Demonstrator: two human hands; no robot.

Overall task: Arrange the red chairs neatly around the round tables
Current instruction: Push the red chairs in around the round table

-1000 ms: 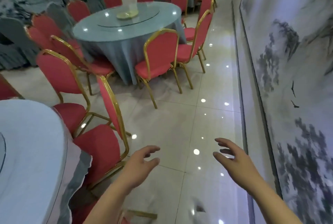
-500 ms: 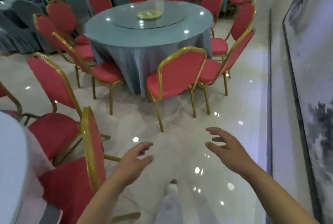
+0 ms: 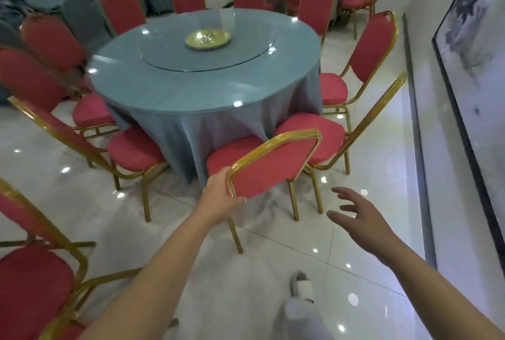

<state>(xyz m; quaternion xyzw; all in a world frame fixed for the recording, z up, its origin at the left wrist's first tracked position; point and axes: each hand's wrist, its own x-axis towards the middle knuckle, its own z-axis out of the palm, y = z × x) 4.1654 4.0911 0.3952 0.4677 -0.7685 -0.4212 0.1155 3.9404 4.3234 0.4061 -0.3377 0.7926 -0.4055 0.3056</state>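
While the left hand (image 3: 221,197) is gripping the left upright of the nearest red chair (image 3: 273,167), with its thumb showing at the lower corner of the back pad and its other fingers curling out of sight behind the gold frame, the right hand (image 3: 360,216) is hovering just to the right of that chair, fingers spread and lightly bent, touching nothing. Ahead of the left hand, the chair's seat is pushing into the hanging blue-grey cloth of the round tabletop (image 3: 191,88), which is carrying a glass turntable (image 3: 207,55) and a gold dish (image 3: 207,38). Ahead of the right hand, a second chair (image 3: 308,134) is standing close against the held one; whether their frames are touching I cannot tell. Left of the left hand, a third chair (image 3: 134,148) is sitting with its seat at the cloth, and bare floor is showing between it and the held chair. Glossy tiled floor (image 3: 273,266) is lying open under and between both hands, where one slippered foot (image 3: 300,287) is stepping. Right of the right hand, a strip of floor is running along the wall (image 3: 418,93), which is bearing a large ink painting (image 3: 475,66). Beside the left forearm, a fourth chair (image 3: 30,285) is crowding the near left corner.
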